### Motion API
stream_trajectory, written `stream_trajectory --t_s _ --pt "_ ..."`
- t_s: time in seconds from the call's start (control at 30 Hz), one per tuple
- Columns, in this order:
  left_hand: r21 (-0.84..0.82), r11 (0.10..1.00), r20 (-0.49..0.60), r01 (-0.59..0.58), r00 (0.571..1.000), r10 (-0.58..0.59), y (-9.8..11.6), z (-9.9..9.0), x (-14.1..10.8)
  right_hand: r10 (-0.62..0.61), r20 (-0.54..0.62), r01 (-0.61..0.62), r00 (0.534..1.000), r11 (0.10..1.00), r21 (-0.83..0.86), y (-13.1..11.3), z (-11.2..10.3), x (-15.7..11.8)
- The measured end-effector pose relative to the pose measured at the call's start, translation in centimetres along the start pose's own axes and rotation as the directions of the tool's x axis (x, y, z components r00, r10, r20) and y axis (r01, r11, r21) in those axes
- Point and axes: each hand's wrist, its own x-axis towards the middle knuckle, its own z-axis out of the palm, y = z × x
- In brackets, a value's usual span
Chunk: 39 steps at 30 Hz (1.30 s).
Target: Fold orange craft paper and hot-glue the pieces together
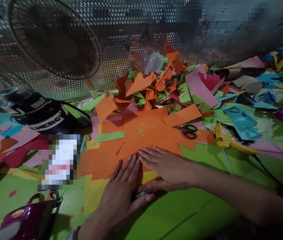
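Both hands lie palm down on overlapping sheets of orange paper (101, 156), fingertips meeting near the middle. My left hand (121, 190) stretches its fingers forward, thumb pointing right. From the right comes my right hand (160, 166), its fingers flat across the paper. Below the palms, between the thumbs, a dark object with a red-orange edge (143, 187) shows in part; its kind is hidden. Small green bits (144, 129) are scattered on the orange paper ahead of the fingers. Black-handled scissors (189, 131) rest on the paper, and yellow paper (93, 193) sticks out underneath.
A heap of paper scraps (153, 83) lies at the back before a perforated metal screen (121, 20). A fan (56, 40) and a black bottle (44, 113) stand left. A yellow glue gun (227, 140) lies right on the green surface (206, 166). Front left is a purple case (29, 216).
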Motion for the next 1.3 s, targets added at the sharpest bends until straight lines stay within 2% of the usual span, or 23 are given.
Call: stream_trajectory --t_s 0.3,0.5,0.67,0.8,0.93,1.07,1.2,1.3 --pt "-0.018 0.999 -0.013 0.027 1.000 -0.027 0.5 -0.1 0.1 0.031 0.057 -0.029 0.998 0.999 -0.028 0.1 -0.3 -0.3" --pt "-0.046 0.998 0.014 0.046 0.999 -0.046 0.4 0.0 -0.2 0.032 0.053 -0.027 0.998 0.995 -0.092 0.2 0.0 -0.1" --pt "-0.033 0.997 -0.016 0.070 0.997 -0.070 -0.2 0.1 -1.4 0.037 -0.006 -0.038 0.999 0.991 -0.128 0.5 0.2 -0.7" --pt "-0.010 0.996 -0.048 0.088 0.995 -0.088 -0.7 0.1 -2.6 0.097 -0.077 -0.110 0.992 0.976 -0.190 1.2 0.2 -1.9" --pt "0.023 0.995 -0.074 0.101 0.992 -0.099 -1.1 0.2 -3.6 0.169 -0.090 -0.186 0.981 0.957 -0.221 1.7 -0.1 -2.9" --pt "0.046 0.993 -0.090 0.112 0.990 -0.108 -1.2 0.3 -3.9 0.244 -0.053 -0.250 0.968 0.951 -0.184 2.0 -1.2 -3.4" --pt "0.051 0.992 -0.078 0.118 0.990 -0.114 -1.2 0.4 -3.8 0.258 -0.031 -0.260 0.966 0.961 -0.093 2.6 -3.6 -4.1" --pt "0.039 0.991 -0.082 0.124 0.989 -0.120 -1.1 0.4 -3.8 0.335 -0.137 -0.341 0.932 0.940 -0.024 2.6 -6.3 -4.6"
